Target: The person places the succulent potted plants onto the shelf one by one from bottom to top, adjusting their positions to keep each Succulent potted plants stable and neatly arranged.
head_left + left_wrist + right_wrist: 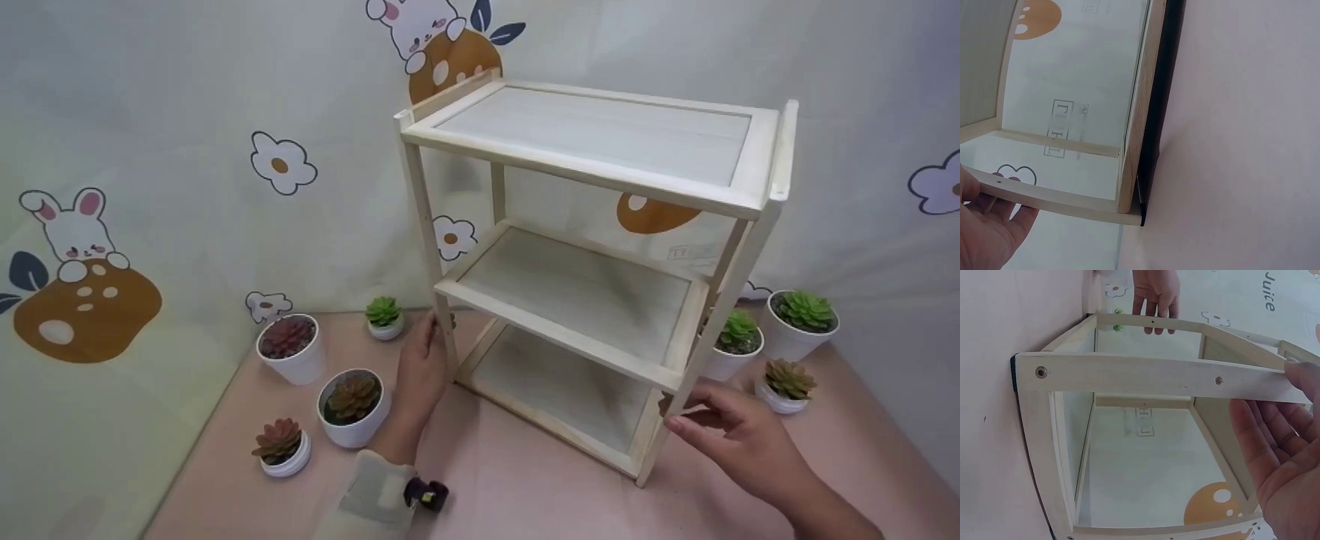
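A pale wooden three-tier shelf rack [559, 337] with light panels stands in the middle of the head view, turned at an angle. On its left side, my left hand [420, 379] holds a post, fingers curled behind it, as the left wrist view also shows. My right hand [739, 435] grips the front right post low down, thumb on one face and fingers on the other in the right wrist view. Screw heads and holes dot that post [1129, 374]. A dark strip [1165, 84] runs under the rack's bottom edge. Whether the rack bears fully on the table is unclear.
Potted succulents sit on the pink table [510, 480]. To the left are a dark red one [289, 349], a brownish one [352, 409], a reddish one [283, 450] and a small green one [385, 319]; several more, including a green one [802, 326], stand right. A printed cloth backdrop [172, 97] hangs behind.
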`<state>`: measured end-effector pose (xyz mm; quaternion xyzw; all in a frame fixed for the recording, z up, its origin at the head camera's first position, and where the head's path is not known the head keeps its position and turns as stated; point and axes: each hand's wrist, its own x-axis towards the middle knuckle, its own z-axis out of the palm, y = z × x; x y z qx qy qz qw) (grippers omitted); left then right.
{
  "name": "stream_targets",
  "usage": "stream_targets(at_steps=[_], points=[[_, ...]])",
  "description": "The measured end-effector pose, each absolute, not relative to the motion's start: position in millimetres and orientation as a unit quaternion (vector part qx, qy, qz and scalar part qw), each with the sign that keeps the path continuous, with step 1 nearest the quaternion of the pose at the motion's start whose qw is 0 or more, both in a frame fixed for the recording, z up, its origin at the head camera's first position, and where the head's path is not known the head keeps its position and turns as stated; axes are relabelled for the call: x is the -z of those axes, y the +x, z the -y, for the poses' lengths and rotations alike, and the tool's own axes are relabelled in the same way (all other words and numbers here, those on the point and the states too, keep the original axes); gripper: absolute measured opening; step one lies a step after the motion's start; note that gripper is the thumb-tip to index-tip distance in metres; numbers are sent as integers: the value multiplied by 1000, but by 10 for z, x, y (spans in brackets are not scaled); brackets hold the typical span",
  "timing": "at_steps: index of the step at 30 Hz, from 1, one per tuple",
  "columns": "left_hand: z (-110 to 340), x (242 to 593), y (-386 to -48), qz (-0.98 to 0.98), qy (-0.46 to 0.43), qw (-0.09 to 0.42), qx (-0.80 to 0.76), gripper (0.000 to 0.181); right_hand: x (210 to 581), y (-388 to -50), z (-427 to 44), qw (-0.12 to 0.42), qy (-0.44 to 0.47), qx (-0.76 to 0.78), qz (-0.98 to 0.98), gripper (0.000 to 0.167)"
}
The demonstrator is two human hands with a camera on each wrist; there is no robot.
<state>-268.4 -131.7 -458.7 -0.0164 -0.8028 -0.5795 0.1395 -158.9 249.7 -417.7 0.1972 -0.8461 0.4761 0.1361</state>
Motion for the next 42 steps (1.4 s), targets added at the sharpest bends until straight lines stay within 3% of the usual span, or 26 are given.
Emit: stream_targets(at_steps=[24,42], points=[[1379,4597,-2602,796,10,132,591,33,4169,-1633,-2477,135,172,-474,853,27],[1433,4643,-2517,797,-18,137,588,36,4194,-1905,-2547,146,162,-477,851,22]])
